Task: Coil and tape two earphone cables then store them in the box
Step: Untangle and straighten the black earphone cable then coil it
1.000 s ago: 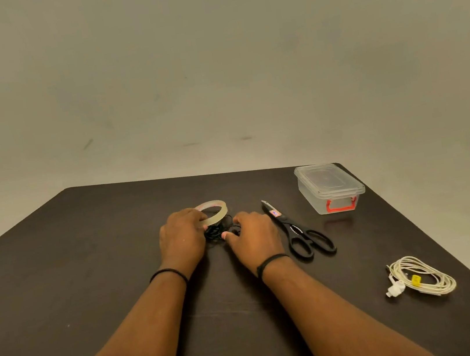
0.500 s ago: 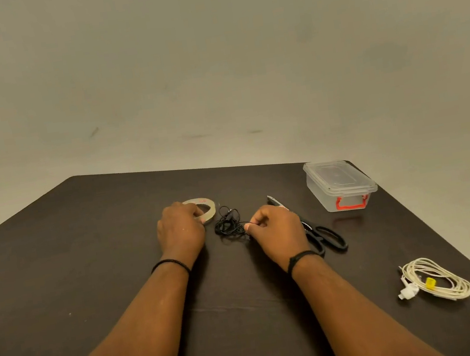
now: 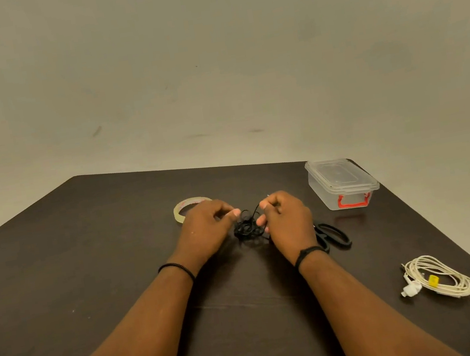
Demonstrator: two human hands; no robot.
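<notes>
Black earphone cable hangs as a loose tangle with no clear long axis, directly between both sets of fingertips. Left hand and right hand each pinch a strand, equally near. White coiled cable lies well right; box beyond the right fingers.

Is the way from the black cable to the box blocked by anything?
Only the lid, which sits closed on the box. The black cable is held between both hands; the scissors lie beside the right hand, low on the table.
</notes>
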